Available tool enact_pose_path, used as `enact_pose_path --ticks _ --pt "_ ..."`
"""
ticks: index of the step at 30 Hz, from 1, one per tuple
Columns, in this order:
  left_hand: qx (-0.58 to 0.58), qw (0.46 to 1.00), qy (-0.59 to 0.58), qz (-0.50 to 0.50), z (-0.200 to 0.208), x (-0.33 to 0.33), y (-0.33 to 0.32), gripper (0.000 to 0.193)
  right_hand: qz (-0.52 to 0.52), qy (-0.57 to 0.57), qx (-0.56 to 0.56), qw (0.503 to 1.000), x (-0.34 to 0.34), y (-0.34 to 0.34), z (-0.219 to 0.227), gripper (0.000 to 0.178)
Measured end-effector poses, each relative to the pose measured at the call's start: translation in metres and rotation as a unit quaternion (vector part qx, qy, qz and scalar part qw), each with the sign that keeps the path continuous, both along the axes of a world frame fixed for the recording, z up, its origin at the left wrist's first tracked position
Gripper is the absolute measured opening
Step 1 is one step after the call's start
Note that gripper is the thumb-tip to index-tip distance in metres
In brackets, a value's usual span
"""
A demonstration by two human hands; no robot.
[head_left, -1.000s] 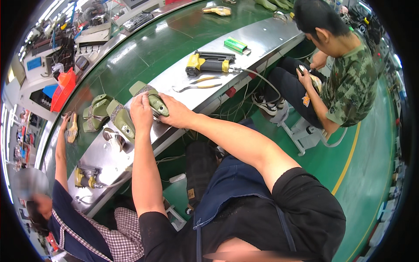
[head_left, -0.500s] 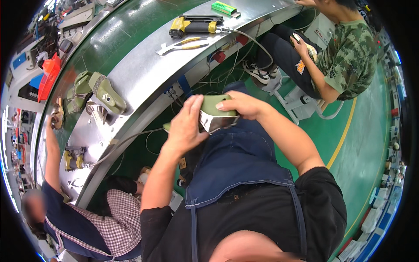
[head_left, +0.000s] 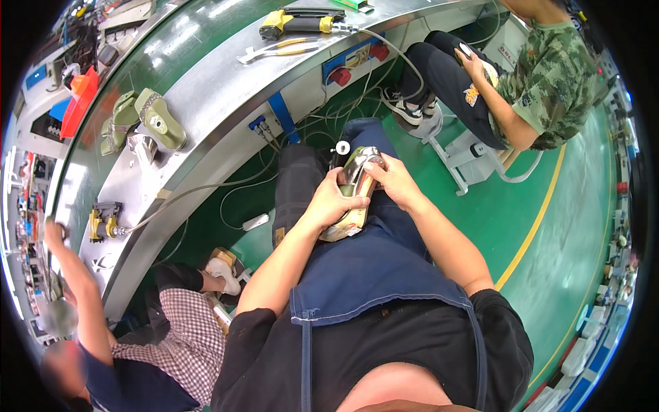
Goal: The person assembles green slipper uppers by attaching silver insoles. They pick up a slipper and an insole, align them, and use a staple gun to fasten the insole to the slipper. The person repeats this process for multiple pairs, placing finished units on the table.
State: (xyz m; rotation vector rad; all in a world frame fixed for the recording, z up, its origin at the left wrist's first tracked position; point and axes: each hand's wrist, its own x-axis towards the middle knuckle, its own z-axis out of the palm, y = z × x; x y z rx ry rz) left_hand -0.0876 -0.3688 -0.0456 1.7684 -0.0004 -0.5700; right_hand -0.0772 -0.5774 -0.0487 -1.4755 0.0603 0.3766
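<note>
Over my lap I hold a green shoe last (head_left: 348,225) with a shiny metallic upper on it and a pale bottom partly in view. My left hand (head_left: 331,200) wraps round its near side, thumb across it. On the other side my right hand (head_left: 396,181) grips its far part, with the thumb on the metallic upper. The fingers under the last are hidden. A dark post with a white round top (head_left: 342,147) stands just beyond the last. My navy apron (head_left: 364,264) lies beneath.
Green shoe lasts (head_left: 162,122) and a silver upper (head_left: 142,148) lie on the curved metal bench (head_left: 213,89). A yellow-black air stapler (head_left: 302,25), pliers (head_left: 294,47) and another stapler (head_left: 105,224) rest there too. Co-workers sit right (head_left: 549,89) and left (head_left: 171,343). Hoses hang below the bench.
The last has come nearer my lap and been turned, so its metallic upper and pale bottom now show. Both hands have shifted their hold. The left co-worker's arm has moved back from the bench.
</note>
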Motion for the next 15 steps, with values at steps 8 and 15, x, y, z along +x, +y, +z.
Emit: enact_pose_path --ticks 8,15 --pt "-0.204 0.96 0.159 0.105 -0.023 0.023 -0.034 0.081 -0.031 -0.002 -0.131 0.991 0.055 0.0 -0.028 0.044" --pt "-0.262 0.924 0.222 0.169 -0.047 0.04 -0.031 0.063 0.027 -0.009 -0.23 0.973 0.094 0.014 -0.045 0.058"
